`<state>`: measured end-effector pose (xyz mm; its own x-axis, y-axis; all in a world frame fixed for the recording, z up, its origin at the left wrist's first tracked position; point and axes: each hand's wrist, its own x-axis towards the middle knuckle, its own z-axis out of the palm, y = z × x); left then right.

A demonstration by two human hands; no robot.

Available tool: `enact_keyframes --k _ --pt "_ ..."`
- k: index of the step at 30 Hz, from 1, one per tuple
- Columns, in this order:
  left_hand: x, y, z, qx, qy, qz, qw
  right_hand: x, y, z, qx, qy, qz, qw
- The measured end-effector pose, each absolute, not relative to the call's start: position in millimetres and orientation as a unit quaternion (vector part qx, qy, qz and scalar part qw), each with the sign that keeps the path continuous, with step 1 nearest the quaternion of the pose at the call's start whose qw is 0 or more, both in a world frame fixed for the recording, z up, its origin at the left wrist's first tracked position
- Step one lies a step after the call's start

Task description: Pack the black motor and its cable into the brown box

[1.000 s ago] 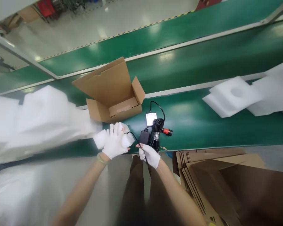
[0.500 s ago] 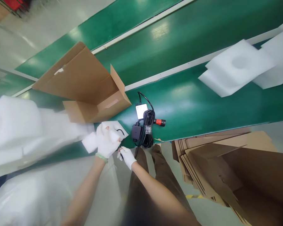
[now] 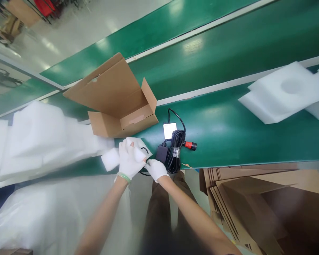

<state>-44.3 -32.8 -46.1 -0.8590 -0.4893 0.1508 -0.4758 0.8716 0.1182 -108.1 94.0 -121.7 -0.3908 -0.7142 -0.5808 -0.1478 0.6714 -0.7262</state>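
My left hand (image 3: 129, 160), in a white glove, is closed over a white foam block (image 3: 112, 158) at the near edge of the green belt (image 3: 228, 134). My right hand (image 3: 155, 169), also gloved, is pinched on a thin black cable (image 3: 145, 151) that runs from the foam block to a black adapter (image 3: 162, 153). Beside the adapter lies a coiled black cable bundle (image 3: 176, 151) with a red plug (image 3: 190, 145) and a small white square unit (image 3: 169, 130). An open cardboard box (image 3: 117, 97) stands just behind the hands.
White foam pieces are piled at the left (image 3: 39, 138) and lie on the belt at the far right (image 3: 284, 92). Flat cardboard blanks (image 3: 255, 198) are stacked at the lower right. A clear plastic bag (image 3: 42, 212) fills the lower left. A factory floor lies beyond the belts.
My right hand has moved up to the foam block's edge and closed on the cable there. The left hand has stayed on the foam block. The camera view has shifted.
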Motion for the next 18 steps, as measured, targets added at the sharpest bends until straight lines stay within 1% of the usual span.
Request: enact_keyframes --k 2,3,4,6,8,10,11,12,13,15,16,17,18 --pt "-48.0 -32.4 -46.0 0.245 -0.963 -0.054 0.096 -127.8 100.8 -127.2 -0.346 0.82 -0.264 0.371" --pt "-49.9 -32.0 -45.3 0.243 -0.963 -0.061 0.097 -136.2 100.5 -131.8 -0.396 0.817 -0.272 0.318" --pt "-51.2 -31.4 -43.6 0.241 -0.963 -0.068 0.097 -143.3 98.0 -137.3 -0.451 0.796 -0.296 0.276" --pt "-49.7 -29.8 -35.5 0.233 -0.962 -0.092 0.108 -153.1 88.3 -148.2 -0.546 0.735 -0.331 0.228" --pt "-38.7 -28.6 -21.9 0.211 -0.958 -0.119 0.154 -157.5 77.9 -154.8 -0.587 0.708 -0.325 0.221" --pt "-15.8 -29.8 -8.5 0.231 -0.931 -0.126 0.253 -158.3 71.6 -154.9 -0.585 0.719 -0.294 0.234" --pt "-0.4 -31.8 -5.0 0.279 -0.901 -0.123 0.31 -158.0 70.3 -153.1 -0.578 0.728 -0.281 0.24" --pt "16.4 -34.8 -5.4 0.364 -0.851 -0.127 0.357 -157.5 70.0 -150.7 -0.57 0.735 -0.273 0.243" --pt "33.9 -38.6 -10.4 0.466 -0.79 -0.145 0.37 -156.8 70.1 -148.2 -0.564 0.741 -0.27 0.245" --pt "66.0 -47.8 -34.5 0.639 -0.644 -0.243 0.343 -154.7 70.2 -144.3 -0.552 0.751 -0.264 0.248" --pt "78.6 -52.4 -52.1 0.684 -0.586 -0.324 0.289 -153.0 69.6 -143.6 -0.546 0.756 -0.258 0.251" --pt "88.0 -56.5 -71.3 0.674 -0.541 -0.445 0.235 -150.8 68.5 -143.8 -0.538 0.763 -0.252 0.256" --pt "93.7 -59.9 -90.3 0.638 -0.492 -0.555 0.205 -148.1 67.0 -145.0 -0.528 0.77 -0.247 0.26"
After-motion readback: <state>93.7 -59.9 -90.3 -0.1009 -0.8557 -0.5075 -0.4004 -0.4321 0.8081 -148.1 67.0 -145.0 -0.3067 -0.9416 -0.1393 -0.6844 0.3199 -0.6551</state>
